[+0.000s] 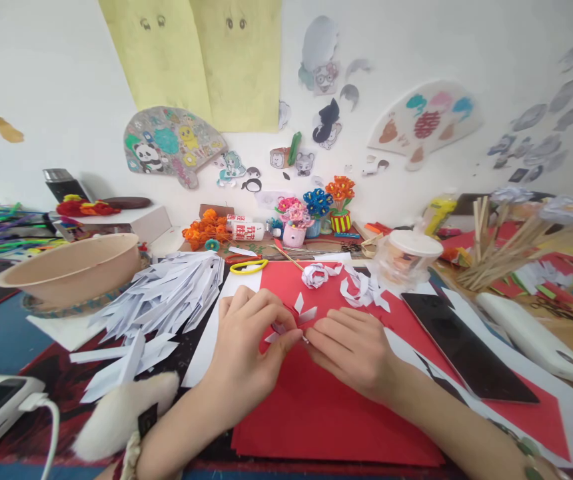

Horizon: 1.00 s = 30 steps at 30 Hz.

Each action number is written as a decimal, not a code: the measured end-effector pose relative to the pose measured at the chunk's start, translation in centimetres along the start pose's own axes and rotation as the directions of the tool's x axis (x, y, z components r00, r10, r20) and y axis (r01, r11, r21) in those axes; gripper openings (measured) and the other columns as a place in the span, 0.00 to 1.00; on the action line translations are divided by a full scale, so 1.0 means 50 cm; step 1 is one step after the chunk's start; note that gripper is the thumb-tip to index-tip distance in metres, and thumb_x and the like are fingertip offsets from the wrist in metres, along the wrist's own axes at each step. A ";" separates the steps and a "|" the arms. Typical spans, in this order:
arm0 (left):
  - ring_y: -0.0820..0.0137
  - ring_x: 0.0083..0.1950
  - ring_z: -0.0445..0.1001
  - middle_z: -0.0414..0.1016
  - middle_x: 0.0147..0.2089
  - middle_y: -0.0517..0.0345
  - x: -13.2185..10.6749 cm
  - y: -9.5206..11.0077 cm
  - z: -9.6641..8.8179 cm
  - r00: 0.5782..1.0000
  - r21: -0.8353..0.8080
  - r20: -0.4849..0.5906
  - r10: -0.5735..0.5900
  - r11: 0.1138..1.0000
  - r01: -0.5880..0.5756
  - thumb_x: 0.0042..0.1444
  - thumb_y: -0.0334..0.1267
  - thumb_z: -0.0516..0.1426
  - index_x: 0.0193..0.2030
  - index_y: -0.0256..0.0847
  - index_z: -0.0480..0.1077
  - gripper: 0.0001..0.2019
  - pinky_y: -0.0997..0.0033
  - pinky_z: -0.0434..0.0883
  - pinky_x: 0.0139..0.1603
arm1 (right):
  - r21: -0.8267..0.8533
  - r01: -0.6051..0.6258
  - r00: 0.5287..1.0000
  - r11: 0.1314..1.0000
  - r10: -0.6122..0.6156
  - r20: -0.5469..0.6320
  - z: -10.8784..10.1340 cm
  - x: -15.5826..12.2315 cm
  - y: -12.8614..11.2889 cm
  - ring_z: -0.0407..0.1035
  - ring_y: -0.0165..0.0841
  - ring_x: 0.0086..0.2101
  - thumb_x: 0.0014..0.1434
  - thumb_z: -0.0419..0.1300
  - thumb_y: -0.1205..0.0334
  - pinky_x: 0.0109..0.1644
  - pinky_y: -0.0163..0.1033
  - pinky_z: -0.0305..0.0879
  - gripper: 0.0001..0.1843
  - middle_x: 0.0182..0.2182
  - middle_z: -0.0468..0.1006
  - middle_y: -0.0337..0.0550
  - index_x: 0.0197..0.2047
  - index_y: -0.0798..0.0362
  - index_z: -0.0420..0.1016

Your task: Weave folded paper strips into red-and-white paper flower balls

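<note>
My left hand and my right hand meet over a red paper sheet. Both pinch a small folded piece of white paper, whose pointed tips stick up between the fingertips. A finished white paper flower lies just beyond them on the red sheet, with curled white paper scraps to its right. A pile of cut white paper strips lies to the left of my left hand.
A beige bowl stands at the left, yellow-handled scissors behind the strips, a clear lidded jar and a black phone on the right. Wooden sticks, a glue bottle and small flower pots line the back.
</note>
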<state>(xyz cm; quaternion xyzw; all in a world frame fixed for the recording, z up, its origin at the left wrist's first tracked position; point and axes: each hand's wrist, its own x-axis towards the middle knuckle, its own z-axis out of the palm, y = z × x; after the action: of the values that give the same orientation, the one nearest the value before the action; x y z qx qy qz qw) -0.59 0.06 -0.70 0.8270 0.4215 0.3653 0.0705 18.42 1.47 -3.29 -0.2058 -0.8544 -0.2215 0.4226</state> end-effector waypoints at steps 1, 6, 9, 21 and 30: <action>0.65 0.39 0.64 0.75 0.36 0.64 0.001 -0.001 -0.001 1.000 -0.014 0.012 -0.017 1.000 0.017 0.61 0.35 0.58 0.32 0.43 0.68 0.06 0.62 0.52 0.39 | 0.003 0.011 1.000 1.000 -0.011 0.000 0.000 0.000 0.000 0.61 0.29 0.23 0.63 0.56 0.74 0.27 0.38 0.53 0.13 0.22 0.75 0.42 0.27 0.58 0.73; 0.65 0.39 0.63 0.74 0.37 0.64 0.003 -0.005 -0.009 0.997 -0.043 0.044 -0.067 0.997 0.068 0.63 0.35 0.56 0.32 0.43 0.68 0.07 0.62 0.53 0.40 | -0.003 0.028 1.000 1.000 -0.028 -0.008 0.000 -0.004 0.000 0.60 0.28 0.22 0.63 0.56 0.74 0.26 0.37 0.53 0.14 0.20 0.72 0.38 0.26 0.56 0.72; 0.64 0.40 0.63 0.74 0.37 0.63 0.005 -0.010 -0.013 0.993 -0.042 0.048 -0.110 0.993 0.112 0.64 0.36 0.55 0.32 0.44 0.68 0.08 0.61 0.53 0.41 | -0.009 0.049 0.999 0.999 -0.049 -0.019 0.001 -0.006 0.000 0.61 0.27 0.22 0.62 0.58 0.75 0.27 0.36 0.55 0.12 0.21 0.72 0.38 0.26 0.56 0.72; 0.63 0.41 0.64 0.75 0.37 0.61 0.012 -0.015 -0.021 0.985 0.026 0.074 -0.157 0.988 0.155 0.63 0.35 0.53 0.32 0.44 0.68 0.08 0.61 0.55 0.41 | 0.025 0.070 0.998 0.997 -0.070 0.003 0.003 -0.014 0.000 0.59 0.26 0.22 0.60 0.59 0.76 0.27 0.36 0.57 0.15 0.21 0.70 0.37 0.23 0.55 0.70; 0.63 0.41 0.66 0.76 0.37 0.60 0.019 -0.021 -0.021 0.985 -0.026 0.070 -0.158 0.987 0.160 0.62 0.39 0.55 0.31 0.44 0.69 0.08 0.60 0.59 0.44 | 0.034 0.000 1.000 0.999 0.001 -0.026 0.002 -0.003 -0.008 0.59 0.26 0.20 0.62 0.57 0.74 0.25 0.34 0.57 0.16 0.18 0.67 0.35 0.23 0.54 0.68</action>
<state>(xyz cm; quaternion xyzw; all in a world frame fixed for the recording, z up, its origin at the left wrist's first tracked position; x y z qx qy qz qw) -1.61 1.23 0.11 0.8015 0.4776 0.3369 0.1268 18.25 1.17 -3.54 -0.1961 -0.8525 -0.2096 0.4369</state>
